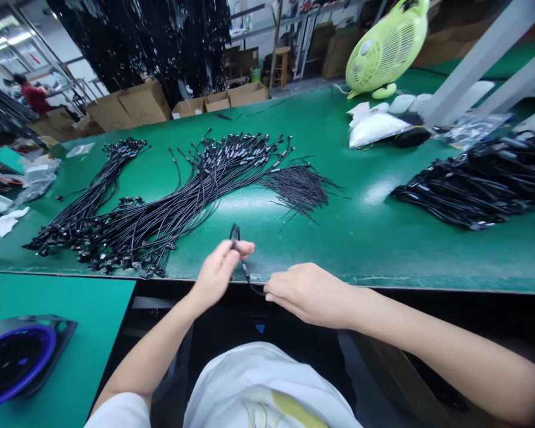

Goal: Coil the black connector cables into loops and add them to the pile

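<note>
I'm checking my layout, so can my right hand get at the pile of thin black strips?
Probably yes: only green tabletop shows between your right hand and the pile, though that hand holds a black cable.

Illuminated at upper left by bright ceiling lamps. Furnished with a long green-topped workbench, glossy under reflected light. Bordered on the far side by cardboard boxes, metal shelving, a wooden stool and grey floor.

**Way through right of centre**

The right hand has bare table ahead and rightward, running back between strips and bundles. Cables block the left; bag and fan stand behind.
</note>
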`<state>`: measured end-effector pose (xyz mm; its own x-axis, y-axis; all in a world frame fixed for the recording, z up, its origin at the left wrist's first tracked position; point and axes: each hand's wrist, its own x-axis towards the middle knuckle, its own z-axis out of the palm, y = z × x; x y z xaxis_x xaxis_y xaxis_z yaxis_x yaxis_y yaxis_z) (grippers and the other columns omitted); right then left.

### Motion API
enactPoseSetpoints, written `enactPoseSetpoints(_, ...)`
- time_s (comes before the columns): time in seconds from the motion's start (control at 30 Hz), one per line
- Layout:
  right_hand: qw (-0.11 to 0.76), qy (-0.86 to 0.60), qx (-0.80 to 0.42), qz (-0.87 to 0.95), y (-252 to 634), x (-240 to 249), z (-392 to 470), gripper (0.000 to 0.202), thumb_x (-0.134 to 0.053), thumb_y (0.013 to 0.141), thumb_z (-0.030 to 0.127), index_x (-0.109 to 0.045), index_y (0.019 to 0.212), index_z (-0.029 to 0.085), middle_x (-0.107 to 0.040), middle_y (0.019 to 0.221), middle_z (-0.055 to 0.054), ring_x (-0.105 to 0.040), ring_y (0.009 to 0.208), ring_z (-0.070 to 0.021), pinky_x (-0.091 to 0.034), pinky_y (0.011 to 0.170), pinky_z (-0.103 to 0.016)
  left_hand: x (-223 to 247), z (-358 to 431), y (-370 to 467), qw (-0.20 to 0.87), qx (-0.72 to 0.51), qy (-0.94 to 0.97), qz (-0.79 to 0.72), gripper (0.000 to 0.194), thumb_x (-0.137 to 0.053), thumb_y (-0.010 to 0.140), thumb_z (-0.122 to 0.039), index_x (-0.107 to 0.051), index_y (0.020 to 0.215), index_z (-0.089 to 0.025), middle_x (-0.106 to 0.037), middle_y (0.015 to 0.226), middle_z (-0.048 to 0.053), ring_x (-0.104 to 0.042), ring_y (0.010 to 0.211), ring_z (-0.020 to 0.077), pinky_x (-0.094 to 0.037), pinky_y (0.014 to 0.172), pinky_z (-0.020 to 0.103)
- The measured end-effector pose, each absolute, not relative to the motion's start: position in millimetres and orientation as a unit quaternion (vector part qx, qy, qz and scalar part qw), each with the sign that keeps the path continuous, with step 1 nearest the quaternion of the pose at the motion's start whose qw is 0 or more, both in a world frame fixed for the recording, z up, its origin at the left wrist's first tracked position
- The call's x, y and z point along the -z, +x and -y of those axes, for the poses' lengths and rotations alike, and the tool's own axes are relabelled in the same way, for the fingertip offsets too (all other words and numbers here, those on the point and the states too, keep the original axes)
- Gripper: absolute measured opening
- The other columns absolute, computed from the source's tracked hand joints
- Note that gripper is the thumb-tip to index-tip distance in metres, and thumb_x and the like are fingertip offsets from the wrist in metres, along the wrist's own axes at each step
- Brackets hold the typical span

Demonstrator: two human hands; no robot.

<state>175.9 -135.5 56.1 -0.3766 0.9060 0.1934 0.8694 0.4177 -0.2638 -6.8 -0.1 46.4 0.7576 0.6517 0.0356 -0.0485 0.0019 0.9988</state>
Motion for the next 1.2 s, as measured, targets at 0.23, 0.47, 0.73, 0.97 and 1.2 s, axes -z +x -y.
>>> enactPoseSetpoints(0.23, 0.497, -0.588, -0.203, 0.605, 175.5, -39.4, 102.8, 0.035, -0.057, 0.087, 0.052, -0.057, 0.095, 0.018, -0.062, 0.09, -0.006, -0.057, 0.084, -0.0169, -0.045, 0.077, -0.03, -39.8, 18.5, -4.2, 0.74, -0.172, 0.626, -0.177, 0.028, -0.054, 0.092, -0.044, -0.057, 0.088, -0.017, -0.04, 0.048, -0.009, -0.036, 0.045, 0.0077, -0.041, 0.06, 0.024)
enactPoseSetpoints(0.47, 0.693, -0.522, -0.412, 0.278, 143.1, -8.8, 91.2, 0.04, -0.057, 0.086, 0.053, -0.047, 0.07, 0.019, -0.031, 0.056, 0.008, -0.022, 0.045, -0.0045, -0.022, 0.042, -0.019, -19.0, 30.2, 14.0, 0.841, -0.189, 0.443, -0.245, 0.055, -0.045, 0.089, -0.064, -0.051, 0.061, -0.016, -0.057, 0.074, 0.004, -0.057, 0.079, 0.0157, -0.046, 0.086, 0.032)
enactPoseSetpoints(0.73, 0.708, -0.442, -0.499, 0.233, 130.8, -11.9, 98.1, 0.045, -0.054, 0.085, 0.062, -0.041, 0.071, 0.021, -0.029, 0.062, 0.006, -0.026, 0.049, -0.007, -0.032, 0.044, -0.02, -7.8, 38.7, 10.2, 0.783, -0.209, 0.536, -0.239, 0.046, -0.041, 0.091, -0.062, -0.045, 0.073, -0.02, -0.035, 0.056, -0.006, -0.04, 0.055, 0.0119, -0.045, 0.071, 0.032)
enactPoseSetpoints(0.97, 0.709, -0.476, -0.376, 0.361, 113.0, -19.9, 115.6, 0.045, -0.044, 0.091, 0.058, -0.061, 0.081, 0.017, -0.047, 0.116, -0.011, -0.056, 0.092, -0.0187, -0.052, 0.062, -0.027, -19.0, 28.3, -7.5, 0.619, -0.062, 0.764, -0.172, 0.047, -0.032, 0.094, -0.059, -0.051, 0.081, -0.018, -0.048, 0.072, 0.002, -0.045, 0.068, 0.0156, -0.041, 0.068, 0.031)
enactPoseSetpoints(1.2, 0.581, -0.513, -0.396, 0.492, 141.2, -38.3, 120.8, 0.041, -0.037, 0.096, 0.055, -0.057, 0.103, 0.02, -0.059, 0.112, -0.01, -0.061, 0.091, -0.0183, -0.054, 0.073, -0.032, -15.1, 41.1, -3.7, 0.797, -0.021, 0.59, -0.128, 0.051, -0.045, 0.086, -0.067, -0.047, 0.071, -0.018, -0.049, 0.068, 0.001, -0.048, 0.064, 0.014, -0.046, 0.07, 0.033)
